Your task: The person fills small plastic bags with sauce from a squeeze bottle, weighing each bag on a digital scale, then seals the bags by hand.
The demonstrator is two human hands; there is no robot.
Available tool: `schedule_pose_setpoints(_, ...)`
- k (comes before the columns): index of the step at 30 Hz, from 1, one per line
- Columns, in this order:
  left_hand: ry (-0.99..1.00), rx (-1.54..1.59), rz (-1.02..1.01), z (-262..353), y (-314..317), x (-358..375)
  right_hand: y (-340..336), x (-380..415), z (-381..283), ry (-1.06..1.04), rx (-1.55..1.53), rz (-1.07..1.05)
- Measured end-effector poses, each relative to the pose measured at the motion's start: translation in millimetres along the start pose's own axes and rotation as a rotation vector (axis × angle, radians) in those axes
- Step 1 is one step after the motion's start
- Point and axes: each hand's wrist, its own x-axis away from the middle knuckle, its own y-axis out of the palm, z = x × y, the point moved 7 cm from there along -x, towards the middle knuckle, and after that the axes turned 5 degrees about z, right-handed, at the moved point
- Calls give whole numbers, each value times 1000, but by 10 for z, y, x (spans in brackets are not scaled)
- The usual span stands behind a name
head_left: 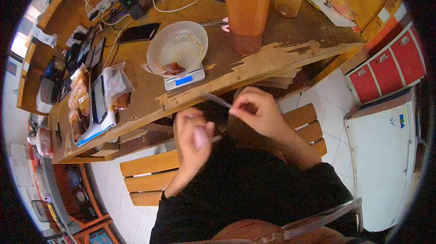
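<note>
My right hand [256,112] pinches a thin, clear strip [217,100] that looks like plastic, just off the table's front edge. Left of it, my left hand [194,132] is blurred, its fingers curled; whether it holds anything is hard to make out. Beyond both hands, a translucent bowl [177,46] rests on a small digital scale [185,80] with a lit blue display. Inside the bowl, near its front rim, lies a small packet [171,68] with reddish-brown contents.
A tall jar with orange contents [247,17] stands right of the bowl, scissors [225,24] between them. Filled plastic packets [79,101], a phone [139,32] and cables lie at the left. A wooden bench [152,171] is below; a white fridge [379,166] stands right.
</note>
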Motion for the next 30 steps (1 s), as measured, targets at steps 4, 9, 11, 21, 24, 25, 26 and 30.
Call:
schedule_pose_setpoints(4, -17, 6, -140, 111, 205, -82, 232, 46, -31, 37, -69, -143)
schedule_pose_setpoints(9, 23, -60, -203, 95, 220, -116, 232, 95, 22, 224, -200, -149)
schedule_pose_setpoints(11, 65, -84, -197, 113, 196, -128, 255, 107, 57, 304, -263, -173)
schedule_pose_setpoints(21, 127, -377, -77, 339, 39, -232, 167, 90, -337, -214, 385, -13)
schedule_pose_setpoints(24, 182, -224, -141, 401, 149, -217, 202, 84, -499, -397, 425, 4)
schedule_pose_setpoints(25, 187, -222, -137, 418, 147, -246, 206, 70, -533, -427, 466, 14)
schedule_pose_setpoints(26, 234, -246, -208, 464, 192, -278, 175, 46, -484, -314, 500, -53)
schedule_pose_setpoints(30, 360, -351, -342, 544, 264, -407, 32, -63, -465, -291, 454, -68)
